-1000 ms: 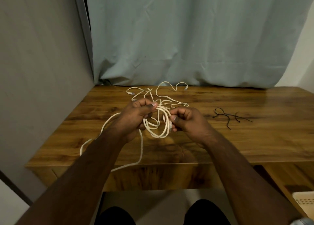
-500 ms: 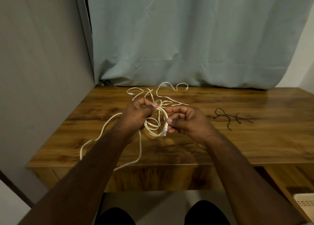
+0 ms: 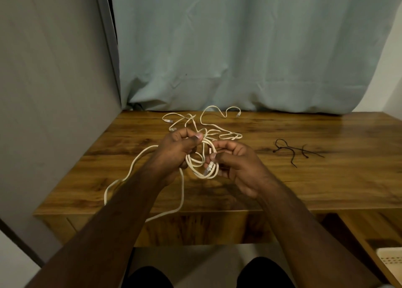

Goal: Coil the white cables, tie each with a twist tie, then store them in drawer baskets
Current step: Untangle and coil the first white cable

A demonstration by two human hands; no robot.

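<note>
My left hand (image 3: pixel 177 148) is curled round the top of a small coil (image 3: pixel 201 163) of white cable, thumb pressed against forefinger over the bunched loops. My right hand (image 3: pixel 236 163) pinches the cable's end just above its clear plastic plug (image 3: pixel 208 169), which hangs down across the coil's right side. The cable is round, smooth and slightly glossy, a creamy white; its loops are uneven ovals, and a long slack tail (image 3: pixel 134 170) trails off to the left, over the front edge of the table (image 3: pixel 326 189) and back up under my left wrist.

Beyond my hands more white cables (image 3: pixel 214 122) lie in a loose tangle on the table, thin and springy, with small clear plugs at their ends. To the right, well apart from them, black twist ties (image 3: pixel 293 151) lie in a wiry heap. The tabletop is a brown wood grain with a soft sheen. Behind hangs a creased pale blue-grey curtain (image 3: pixel 239 48). A cream perforated basket (image 3: pixel 390 260) corner shows at the lower right. I can read no writing or brand anywhere
</note>
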